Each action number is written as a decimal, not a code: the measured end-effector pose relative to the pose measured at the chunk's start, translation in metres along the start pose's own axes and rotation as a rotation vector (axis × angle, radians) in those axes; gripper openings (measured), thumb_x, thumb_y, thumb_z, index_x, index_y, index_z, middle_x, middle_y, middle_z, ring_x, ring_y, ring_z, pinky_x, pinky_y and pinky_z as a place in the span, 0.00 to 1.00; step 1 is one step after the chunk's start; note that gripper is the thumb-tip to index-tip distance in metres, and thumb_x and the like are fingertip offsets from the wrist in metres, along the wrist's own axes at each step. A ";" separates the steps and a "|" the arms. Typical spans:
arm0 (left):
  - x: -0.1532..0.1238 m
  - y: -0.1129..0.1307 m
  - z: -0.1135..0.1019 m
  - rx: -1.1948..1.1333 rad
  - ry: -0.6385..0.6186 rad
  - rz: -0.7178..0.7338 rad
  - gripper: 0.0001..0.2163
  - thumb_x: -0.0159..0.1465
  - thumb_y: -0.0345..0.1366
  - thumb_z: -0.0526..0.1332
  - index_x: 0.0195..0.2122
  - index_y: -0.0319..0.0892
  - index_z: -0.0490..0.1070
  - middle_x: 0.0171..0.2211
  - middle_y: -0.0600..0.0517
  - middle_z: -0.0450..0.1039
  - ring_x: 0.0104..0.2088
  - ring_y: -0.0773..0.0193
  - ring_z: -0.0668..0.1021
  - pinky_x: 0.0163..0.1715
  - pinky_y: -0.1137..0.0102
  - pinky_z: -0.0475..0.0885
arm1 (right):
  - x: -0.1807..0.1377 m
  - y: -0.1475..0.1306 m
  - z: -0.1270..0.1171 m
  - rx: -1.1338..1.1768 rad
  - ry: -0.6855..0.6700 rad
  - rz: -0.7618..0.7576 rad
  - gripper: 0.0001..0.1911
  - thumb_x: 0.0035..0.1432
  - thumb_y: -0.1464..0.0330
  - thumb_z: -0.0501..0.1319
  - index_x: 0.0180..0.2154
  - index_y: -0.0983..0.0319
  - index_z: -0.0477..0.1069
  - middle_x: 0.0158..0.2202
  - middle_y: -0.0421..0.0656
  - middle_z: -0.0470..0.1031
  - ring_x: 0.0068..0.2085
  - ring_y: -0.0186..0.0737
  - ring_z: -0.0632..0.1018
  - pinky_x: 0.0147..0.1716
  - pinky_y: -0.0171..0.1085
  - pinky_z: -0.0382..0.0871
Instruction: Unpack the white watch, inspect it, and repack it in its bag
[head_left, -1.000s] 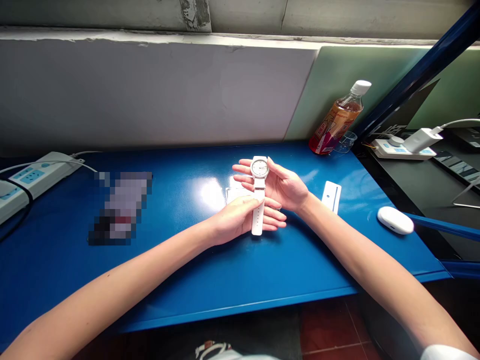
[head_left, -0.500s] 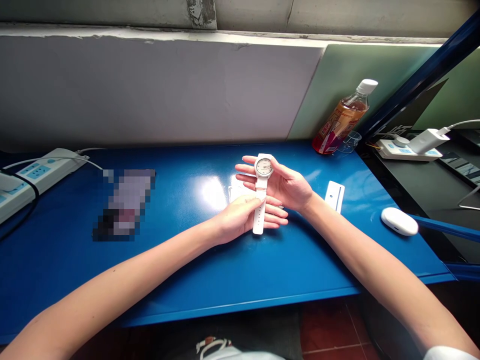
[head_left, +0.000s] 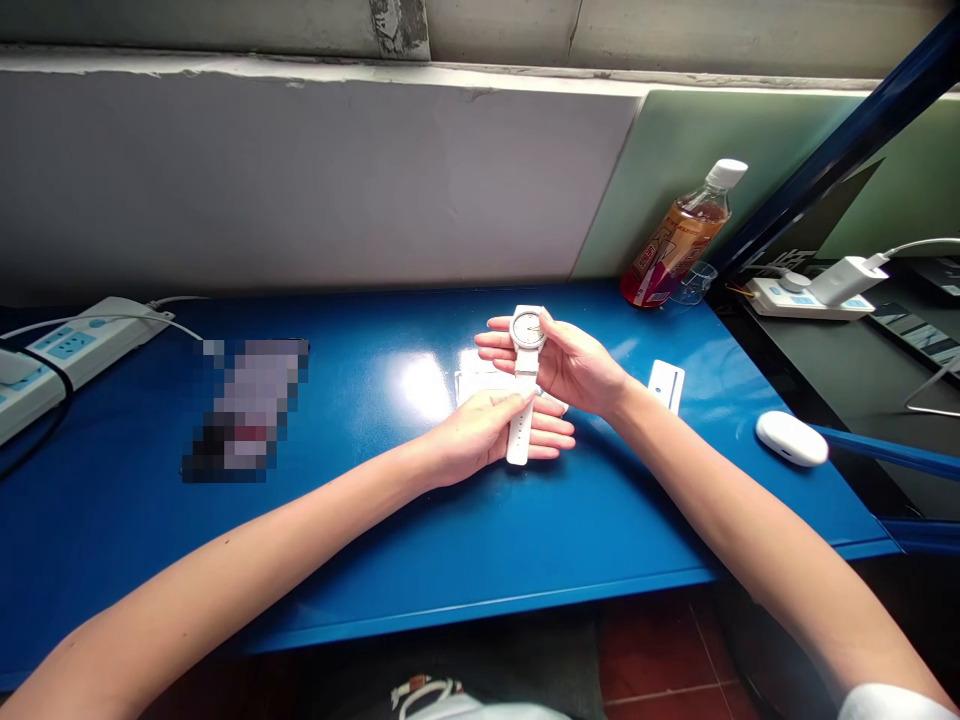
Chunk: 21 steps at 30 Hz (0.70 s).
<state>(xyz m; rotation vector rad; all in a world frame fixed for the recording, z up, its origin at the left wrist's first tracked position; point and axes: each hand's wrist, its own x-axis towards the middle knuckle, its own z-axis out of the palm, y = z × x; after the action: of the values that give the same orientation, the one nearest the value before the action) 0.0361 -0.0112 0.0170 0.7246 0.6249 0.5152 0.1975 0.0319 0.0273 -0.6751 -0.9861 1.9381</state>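
A white wristwatch (head_left: 528, 328) lies lengthwise across both my palms, its round dial facing up. My right hand (head_left: 581, 365) is under the upper part, thumb pressed at the edge of the watch case. With its thumb on the strap, my left hand (head_left: 480, 432) grips the lower part; its fingers stretch out beneath. The strap's free end, with a row of holes, hangs toward me. Behind and below the hands, a white object (head_left: 469, 375) is on the blue table (head_left: 360, 550), mostly covered by the hands, so its kind is unclear.
A pixelated phone-like object (head_left: 255, 410) and a power strip (head_left: 82, 345) are on the left. At the right are a drink bottle (head_left: 679, 245), a white flat piece (head_left: 665, 385), a white rounded case (head_left: 792, 438) and another power strip (head_left: 810, 298).
The view has shifted very slightly. My right hand and the upper end of the watch have tilted a little; both hands keep their hold.
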 end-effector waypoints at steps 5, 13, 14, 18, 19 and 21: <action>0.001 0.001 -0.001 -0.005 -0.017 0.014 0.17 0.74 0.37 0.52 0.49 0.28 0.75 0.46 0.32 0.79 0.45 0.51 0.83 0.53 0.54 0.73 | -0.001 -0.002 0.002 0.000 0.022 0.001 0.22 0.74 0.62 0.45 0.50 0.64 0.74 0.51 0.50 0.81 0.49 0.43 0.82 0.57 0.46 0.72; 0.000 0.007 -0.004 0.016 -0.041 0.009 0.17 0.74 0.35 0.50 0.48 0.28 0.75 0.46 0.32 0.79 0.44 0.51 0.83 0.51 0.56 0.75 | -0.002 -0.005 0.001 0.003 -0.046 0.008 0.23 0.74 0.61 0.43 0.54 0.62 0.72 0.52 0.48 0.80 0.50 0.44 0.82 0.57 0.48 0.72; 0.001 0.007 -0.004 0.017 -0.034 0.007 0.17 0.74 0.35 0.50 0.48 0.28 0.75 0.46 0.31 0.79 0.44 0.51 0.83 0.51 0.55 0.75 | -0.003 -0.006 0.001 0.006 -0.052 0.008 0.23 0.74 0.62 0.43 0.54 0.63 0.72 0.52 0.48 0.80 0.50 0.44 0.82 0.57 0.47 0.71; 0.002 0.006 -0.004 0.008 0.022 0.008 0.16 0.74 0.35 0.52 0.47 0.27 0.75 0.44 0.31 0.79 0.43 0.49 0.84 0.50 0.55 0.75 | -0.003 -0.007 0.003 0.009 -0.062 0.002 0.22 0.73 0.62 0.45 0.54 0.64 0.72 0.52 0.50 0.80 0.53 0.43 0.80 0.60 0.46 0.68; 0.002 0.006 -0.003 0.005 0.036 0.009 0.16 0.74 0.35 0.52 0.47 0.27 0.75 0.44 0.31 0.79 0.43 0.49 0.84 0.50 0.55 0.75 | -0.003 -0.007 0.003 0.009 -0.063 0.001 0.22 0.73 0.61 0.46 0.53 0.64 0.73 0.52 0.49 0.80 0.54 0.43 0.79 0.60 0.46 0.67; 0.002 0.005 -0.002 0.002 0.045 0.005 0.16 0.73 0.35 0.52 0.46 0.27 0.75 0.44 0.30 0.79 0.43 0.49 0.84 0.50 0.55 0.76 | -0.003 -0.007 0.003 0.007 -0.068 0.006 0.21 0.72 0.61 0.47 0.52 0.64 0.73 0.52 0.50 0.80 0.55 0.44 0.79 0.61 0.47 0.66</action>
<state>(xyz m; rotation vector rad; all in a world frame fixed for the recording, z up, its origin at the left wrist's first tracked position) 0.0351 -0.0062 0.0191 0.7186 0.6656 0.5367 0.1997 0.0301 0.0350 -0.6127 -1.0188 1.9806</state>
